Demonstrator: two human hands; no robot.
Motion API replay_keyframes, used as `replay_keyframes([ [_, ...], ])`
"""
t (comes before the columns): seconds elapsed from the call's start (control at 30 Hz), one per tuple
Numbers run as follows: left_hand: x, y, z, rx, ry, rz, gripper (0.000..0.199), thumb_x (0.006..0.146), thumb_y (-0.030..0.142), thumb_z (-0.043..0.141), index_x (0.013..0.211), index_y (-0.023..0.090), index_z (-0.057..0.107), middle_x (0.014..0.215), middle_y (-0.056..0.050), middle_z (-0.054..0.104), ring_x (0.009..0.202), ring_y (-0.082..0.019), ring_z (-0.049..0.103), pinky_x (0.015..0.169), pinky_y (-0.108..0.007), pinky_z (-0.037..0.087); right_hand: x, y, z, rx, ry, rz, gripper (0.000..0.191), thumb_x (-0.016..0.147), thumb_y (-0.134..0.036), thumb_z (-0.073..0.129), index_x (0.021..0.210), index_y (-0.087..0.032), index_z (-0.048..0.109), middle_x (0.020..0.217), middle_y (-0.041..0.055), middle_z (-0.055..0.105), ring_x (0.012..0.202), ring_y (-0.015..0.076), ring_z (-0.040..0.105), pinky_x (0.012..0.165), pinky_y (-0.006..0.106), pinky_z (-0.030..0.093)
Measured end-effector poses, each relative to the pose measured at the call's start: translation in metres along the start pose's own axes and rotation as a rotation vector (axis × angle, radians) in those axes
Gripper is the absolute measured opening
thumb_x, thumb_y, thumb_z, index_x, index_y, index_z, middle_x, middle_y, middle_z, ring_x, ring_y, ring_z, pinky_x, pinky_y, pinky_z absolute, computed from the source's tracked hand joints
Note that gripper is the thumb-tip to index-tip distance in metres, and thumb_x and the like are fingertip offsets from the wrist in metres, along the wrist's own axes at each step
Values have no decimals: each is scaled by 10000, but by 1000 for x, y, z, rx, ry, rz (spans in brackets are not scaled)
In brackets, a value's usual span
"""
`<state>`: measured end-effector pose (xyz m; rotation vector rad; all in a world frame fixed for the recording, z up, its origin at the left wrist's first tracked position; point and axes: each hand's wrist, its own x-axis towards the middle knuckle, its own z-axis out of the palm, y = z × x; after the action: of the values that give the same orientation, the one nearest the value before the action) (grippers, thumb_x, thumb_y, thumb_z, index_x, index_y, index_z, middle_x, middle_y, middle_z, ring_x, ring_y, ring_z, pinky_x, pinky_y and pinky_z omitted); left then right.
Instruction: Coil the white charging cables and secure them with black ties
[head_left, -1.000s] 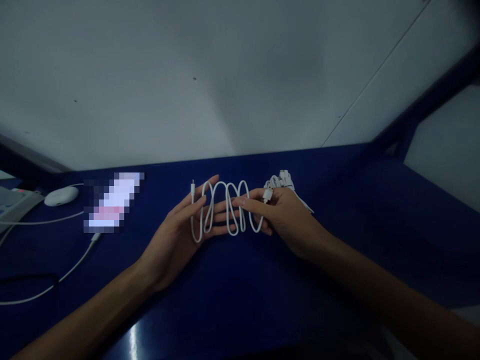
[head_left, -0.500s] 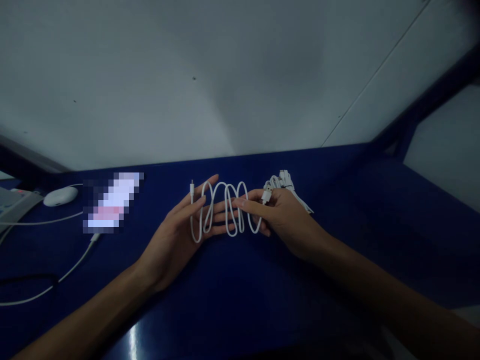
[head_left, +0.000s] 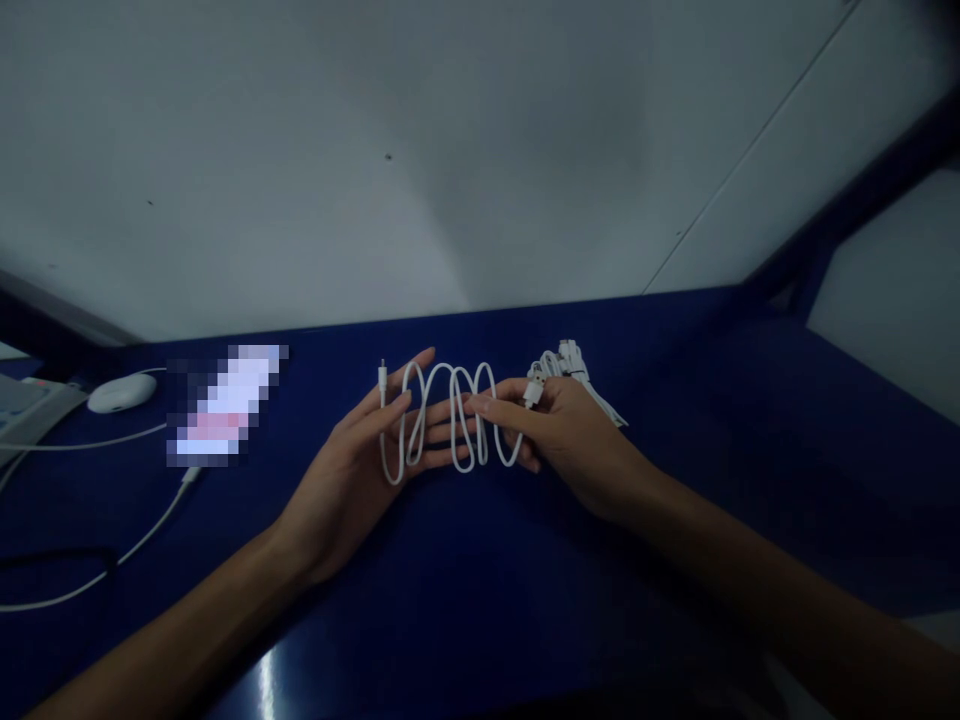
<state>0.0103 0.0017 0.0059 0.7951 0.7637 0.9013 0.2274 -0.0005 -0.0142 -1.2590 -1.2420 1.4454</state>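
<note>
The right hand (head_left: 581, 445) partly obscures the cable bundle (head_left: 574, 364); the phone (head_left: 225, 400) is pixelated. It and the left hand (head_left: 360, 450) grip the looped white cable (head_left: 454, 385) between them over the table (head_left: 480, 600), practically unmoved since the earlier frame.

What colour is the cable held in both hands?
The cable is white, seen best in the head view.

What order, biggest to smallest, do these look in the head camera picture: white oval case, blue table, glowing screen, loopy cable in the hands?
1. Blue table
2. Loopy cable and glowing screen: too close to rank; the cable spreads wider, but the screen is solid
3. White oval case
</note>
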Motion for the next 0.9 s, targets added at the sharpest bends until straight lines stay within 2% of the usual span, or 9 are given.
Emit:
replay_keyframes([
  [0.3, -1, 2, 1, -30, 16, -2, 647, 1088, 274, 642, 1704, 219, 454, 1337, -191, 810, 1177, -349, 801, 1121, -553, 567, 0, 1, 0, 18, -3, 6, 359, 942, -569, 845, 985, -213, 865, 622, -32, 573, 513, 91, 488, 466, 227, 394],
  [0.5, -1, 3, -1, -112, 30, -61, 592, 1113, 284, 559, 1694, 205, 475, 1357, -198, 800, 1283, -356, 760, 1143, -573, 557, 2, 6, -2, 29, -22, 5, 311, 974, -527, 820, 989, -217, 845, 637, -33, 571, 525, 95, 482, 470, 227, 383],
  [0.6, -2, 4, -3, -130, 14, -61, 583, 1132, 347, 508, 1693, 191, 480, 1384, -213, 785, 1304, -370, 749, 1145, -583, 555, 1, 5, -2, 64, -36, 12, 306, 991, -497, 801, 896, -206, 794, 632, -38, 551, 525, 94, 459, 479, 227, 385],
  [0.73, -1, 2, -5, -156, -2, -59, 610, 1147, 393, 459, 1713, 165, 440, 1420, -233, 762, 1301, -389, 749, 1154, -615, 542, 1, 4, -2, 194, -70, 39, 388, 1002, -423, 778, 718, -190, 653, 654, -33, 504, 549, 96, 444, 484, 222, 382],
  [0.8, 1, 0, -7, -157, -2, -47, 609, 1155, 384, 444, 1727, 180, 411, 1446, -229, 750, 1295, -385, 754, 1163, -630, 531, 1, 3, -1, 266, -70, 58, 322, 1025, -368, 726, 768, -180, 678, 686, -22, 507, 577, 104, 459, 486, 217, 382],
  [0.9, 2, -2, -8, -139, 17, -30, 589, 1159, 365, 473, 1727, 223, 412, 1482, -208, 734, 1320, -372, 743, 1184, -634, 511, 0, 2, 0, 350, -59, 67, 159, 1031, -281, 640, 991, -167, 744, 753, -8, 537, 609, 115, 482, 493, 214, 400],
])
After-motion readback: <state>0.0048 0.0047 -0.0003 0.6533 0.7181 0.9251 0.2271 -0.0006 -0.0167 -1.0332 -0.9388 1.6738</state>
